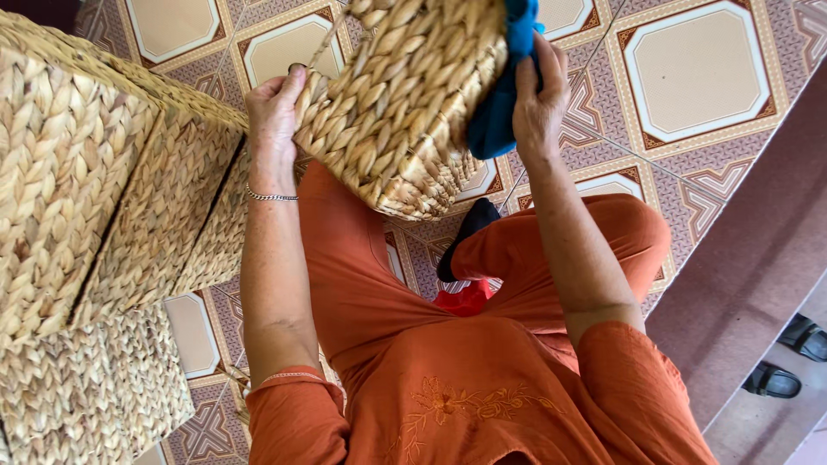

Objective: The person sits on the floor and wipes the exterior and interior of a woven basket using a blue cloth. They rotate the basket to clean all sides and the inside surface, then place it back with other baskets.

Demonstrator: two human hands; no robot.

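Note:
A woven straw basket is held up over my lap, tilted. My left hand grips its left edge, thumb over the rim. My right hand presses a blue cloth against the basket's right side. I wear orange clothes and sit with my legs folded; a silver bracelet circles my left wrist.
A stack of several similar woven baskets stands at the left. The floor is patterned tile. A red object lies by my foot. A purple step edge runs at the right, with dark sandals beyond it.

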